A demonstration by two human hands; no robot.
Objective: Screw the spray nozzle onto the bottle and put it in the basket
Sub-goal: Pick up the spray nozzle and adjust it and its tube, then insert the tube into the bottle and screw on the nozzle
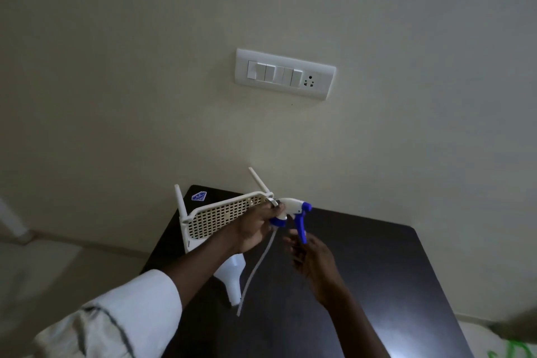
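Landmark: the basket (pixel 225 216), a cream perforated one with white upright posts, stands at the far left corner of the dark surface (pixel 377 270).
Spray nozzle: the spray nozzle (pixel 293 209), white with a blue tip, blue collar and blue trigger, is held in the air just right of the basket's right end, touching neither the surface nor the bottle.
Dip tube: the dip tube (pixel 255 270), thin and pale, hangs from the nozzle's collar down towards the camera, ending beside the bottle's neck.
Bottle: the bottle (pixel 232 276), white, lies on its side on the surface on the near side of the basket, its open neck pointing towards the camera; part of it is hidden by the left forearm.
Left hand: the left hand (pixel 255 227) is in front of the basket's right end, fingers pinched around the nozzle at its collar.
Right hand: the right hand (pixel 311 253) is right of the basket and below the nozzle's trigger, fingers loosely spread and holding nothing; whether a fingertip touches the trigger I cannot tell.
Sleeve: a white sleeve (pixel 139 308) covers the left arm, nearer the camera than the basket.
Switch plate: a white switch plate (pixel 284 74) sits on the wall well above the basket.
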